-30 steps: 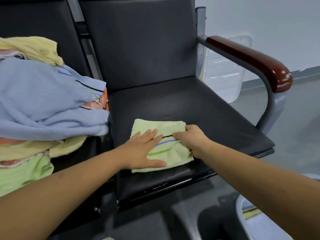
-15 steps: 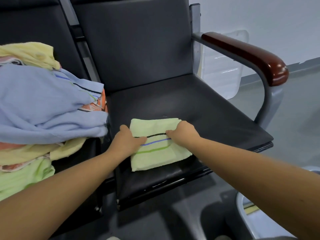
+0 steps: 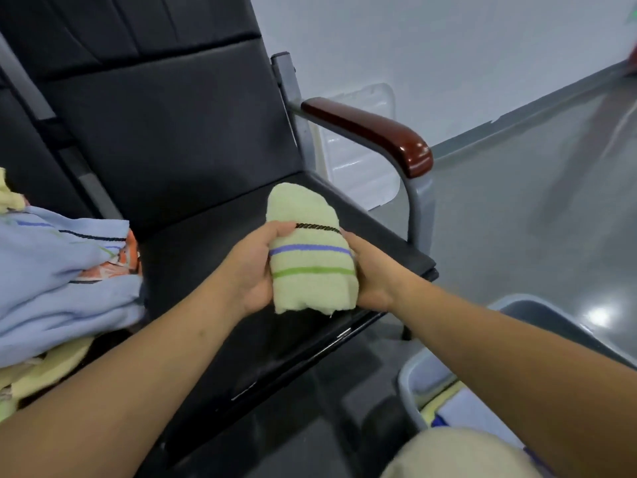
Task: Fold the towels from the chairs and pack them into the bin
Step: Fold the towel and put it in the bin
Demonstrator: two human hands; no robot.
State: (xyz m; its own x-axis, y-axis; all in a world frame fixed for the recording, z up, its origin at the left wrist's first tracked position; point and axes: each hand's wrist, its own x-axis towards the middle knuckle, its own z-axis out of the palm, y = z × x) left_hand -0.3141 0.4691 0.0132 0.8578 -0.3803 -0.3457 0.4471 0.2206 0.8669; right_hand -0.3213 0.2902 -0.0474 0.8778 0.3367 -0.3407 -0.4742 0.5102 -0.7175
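Note:
A folded pale green towel (image 3: 310, 257) with black, blue and green stripes is held in the air above the black chair seat (image 3: 206, 257). My left hand (image 3: 255, 267) grips its left side and my right hand (image 3: 368, 270) grips its right side, fingers under the cloth. A pile of unfolded towels (image 3: 58, 281), light blue on top with yellow and orange ones beneath, lies on the neighbouring chair at the left. The grey bin (image 3: 413, 384) stands on the floor at the lower right, with folded yellow and blue cloth visible inside; my right forearm covers much of it.
The chair's brown wooden armrest (image 3: 372, 132) on a grey metal frame rises right of the towel. A clear plastic lid (image 3: 358, 150) leans against the white wall behind it. Grey floor (image 3: 534, 201) spreads to the right. My knee in beige cloth (image 3: 458, 457) shows at the bottom.
The folded green towel lay on the seat under both hands; now both hands have gripped its sides and lifted it off the seat. The view has swung to the right, toward the bin.

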